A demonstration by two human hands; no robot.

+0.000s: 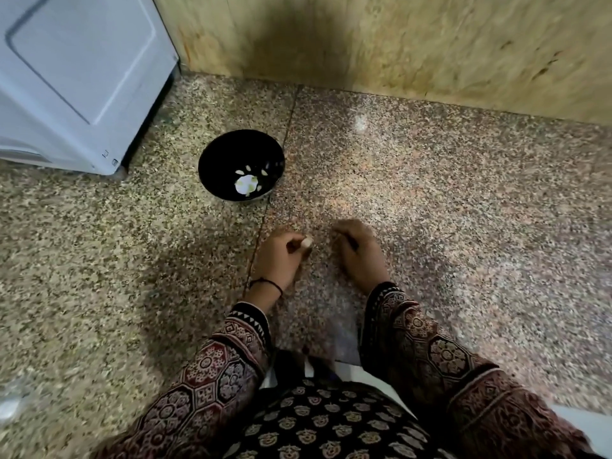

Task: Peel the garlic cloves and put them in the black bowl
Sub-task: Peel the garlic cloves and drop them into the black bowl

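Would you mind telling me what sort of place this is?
Probably a home kitchen: a speckled granite counter, a white appliance standing on it, and a black bowl holding garlic cloves.

Nothing legible found: no word, brand, number or sign can be made out anywhere in view. The only candidates are two small dark marks on the white appliance (82, 81) at the back left, low on its front face near the bottom corner. One is a thin mark and the other, just below it, a small square patch. Both are too small and too blurred to read as letters or figures.
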